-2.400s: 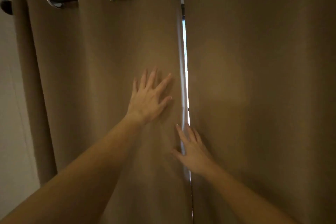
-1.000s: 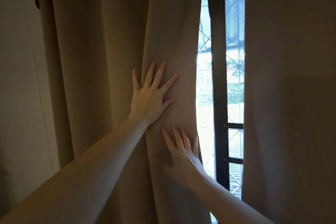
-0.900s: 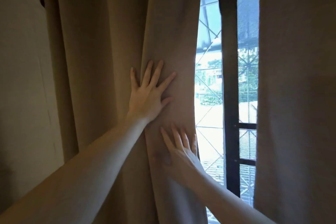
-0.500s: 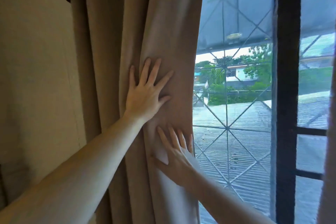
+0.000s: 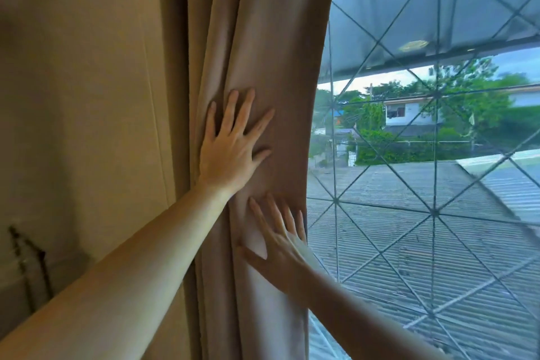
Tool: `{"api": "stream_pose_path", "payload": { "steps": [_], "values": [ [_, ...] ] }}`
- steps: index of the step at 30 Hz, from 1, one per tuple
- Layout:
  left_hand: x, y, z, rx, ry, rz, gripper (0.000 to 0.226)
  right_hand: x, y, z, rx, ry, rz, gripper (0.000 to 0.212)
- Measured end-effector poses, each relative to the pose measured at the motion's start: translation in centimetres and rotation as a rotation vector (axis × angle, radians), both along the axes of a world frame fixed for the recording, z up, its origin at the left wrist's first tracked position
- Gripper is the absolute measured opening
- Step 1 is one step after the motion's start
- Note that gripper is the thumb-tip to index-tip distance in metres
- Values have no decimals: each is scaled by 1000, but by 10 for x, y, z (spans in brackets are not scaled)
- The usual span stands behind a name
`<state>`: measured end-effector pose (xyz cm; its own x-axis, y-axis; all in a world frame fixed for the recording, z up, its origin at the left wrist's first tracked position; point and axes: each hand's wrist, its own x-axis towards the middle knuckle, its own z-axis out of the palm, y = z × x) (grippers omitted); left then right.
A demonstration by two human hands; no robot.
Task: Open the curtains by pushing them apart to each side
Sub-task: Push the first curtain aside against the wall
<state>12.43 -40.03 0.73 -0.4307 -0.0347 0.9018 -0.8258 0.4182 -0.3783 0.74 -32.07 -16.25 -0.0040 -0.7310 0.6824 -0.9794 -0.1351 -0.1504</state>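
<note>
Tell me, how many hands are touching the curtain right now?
2. The left hand lies flat and spread on the bunched curtain, higher up. The right hand presses near its window-side edge, lower down. Neither closes around the fabric.

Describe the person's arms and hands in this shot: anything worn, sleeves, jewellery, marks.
Both forearms are bare as far as the frame shows, with no sleeve in view. The left hand and the right hand wear no gloves, and no rings, watch or bracelet show on the fingers or wrists. The nails look short and unpainted. No marks are visible; the right hand is slightly blurred.
</note>
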Motion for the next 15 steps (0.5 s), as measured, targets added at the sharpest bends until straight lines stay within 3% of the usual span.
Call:
{"api": "stream_pose_path", "payload": {
  "steps": [15],
  "values": [
    [49, -73, -1, -6, 64, 192, 81, 29, -93, 3, -1, 67, 161, 89]
  ]
}}
